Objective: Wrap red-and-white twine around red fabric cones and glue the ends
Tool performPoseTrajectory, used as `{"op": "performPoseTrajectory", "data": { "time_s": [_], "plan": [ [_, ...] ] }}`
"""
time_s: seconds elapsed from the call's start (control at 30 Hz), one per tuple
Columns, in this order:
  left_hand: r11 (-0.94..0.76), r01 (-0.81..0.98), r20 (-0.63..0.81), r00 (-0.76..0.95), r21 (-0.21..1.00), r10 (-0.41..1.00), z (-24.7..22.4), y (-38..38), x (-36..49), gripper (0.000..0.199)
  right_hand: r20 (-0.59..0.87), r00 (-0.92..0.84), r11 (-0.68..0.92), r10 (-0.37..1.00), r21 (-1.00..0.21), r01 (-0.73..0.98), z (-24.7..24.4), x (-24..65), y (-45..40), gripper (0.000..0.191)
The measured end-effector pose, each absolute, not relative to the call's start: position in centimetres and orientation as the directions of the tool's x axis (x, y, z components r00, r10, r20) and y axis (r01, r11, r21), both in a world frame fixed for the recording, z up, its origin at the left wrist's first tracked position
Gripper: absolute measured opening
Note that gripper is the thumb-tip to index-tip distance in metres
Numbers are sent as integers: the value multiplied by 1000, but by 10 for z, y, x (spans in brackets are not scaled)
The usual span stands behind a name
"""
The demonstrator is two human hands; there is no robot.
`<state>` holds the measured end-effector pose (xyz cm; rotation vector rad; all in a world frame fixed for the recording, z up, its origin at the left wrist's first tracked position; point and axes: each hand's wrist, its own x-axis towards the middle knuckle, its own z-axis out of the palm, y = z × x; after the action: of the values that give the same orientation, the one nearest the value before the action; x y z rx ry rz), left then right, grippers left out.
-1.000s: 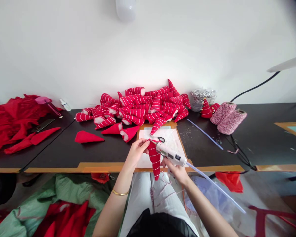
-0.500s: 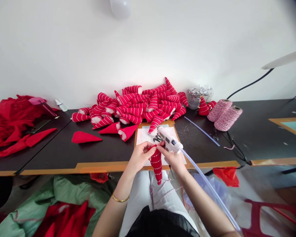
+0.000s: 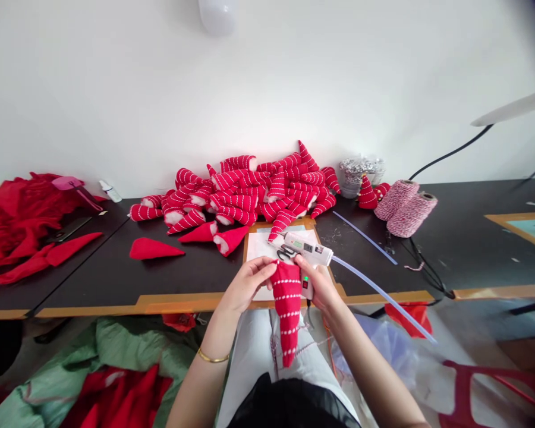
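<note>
A red felt cone [image 3: 287, 309], banded with red-and-white twine, hangs point down over my lap. My left hand [image 3: 248, 282] pinches its wide upper edge between thumb and fingers. In my right hand [image 3: 321, 286] is a white glue gun [image 3: 307, 248], its nozzle pointing left and a green light lit on its handle. A long translucent glue stick [image 3: 383, 294] trails from the gun's back. The right thumb lies close to the cone's right upper edge. Black-handled scissors [image 3: 286, 252] rest on the white sheet [image 3: 258, 249] just beyond my hands. Loose twine [image 3: 312, 345] lies across my lap.
Twine-wrapped cones [image 3: 236, 199] are heaped against the wall. Plain red cones [image 3: 156, 248] lie to the left, near a red fabric pile [image 3: 18, 220]. Two twine spools [image 3: 412, 214], a spare glue stick [image 3: 365, 238] and cables [image 3: 432, 270] are at right.
The cone has come lower and turned, showing more of its banded side. The glue gun has tilted flatter, swinging its glue stick outward, and its lit handle now shows.
</note>
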<state>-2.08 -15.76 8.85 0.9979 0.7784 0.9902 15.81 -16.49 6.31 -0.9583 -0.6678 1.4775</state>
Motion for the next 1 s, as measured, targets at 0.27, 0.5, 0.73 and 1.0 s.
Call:
{"op": "performPoseTrajectory", "data": {
  "time_s": [0.27, 0.5, 0.73, 1.0],
  "plan": [
    [26, -783, -264, -179, 622, 948, 79, -136, -19, 11, -55, 205, 25, 977, -930, -367, 34, 166, -170, 33],
    [166, -773, -327, -57, 613, 943, 76, -140, -13, 10, -127, 374, 41, 919, -911, -411, 45, 146, -174, 50],
    [295, -700, -254, 166, 650, 953, 64, -151, -30, 35, -133, 393, 157, 910, -765, -624, 49, 141, -161, 40],
    [372, -695, -317, 214, 615, 924, 60, -159, -31, 17, -171, 420, 197, 891, -687, -699, 53, 143, -160, 41]
  ]
}}
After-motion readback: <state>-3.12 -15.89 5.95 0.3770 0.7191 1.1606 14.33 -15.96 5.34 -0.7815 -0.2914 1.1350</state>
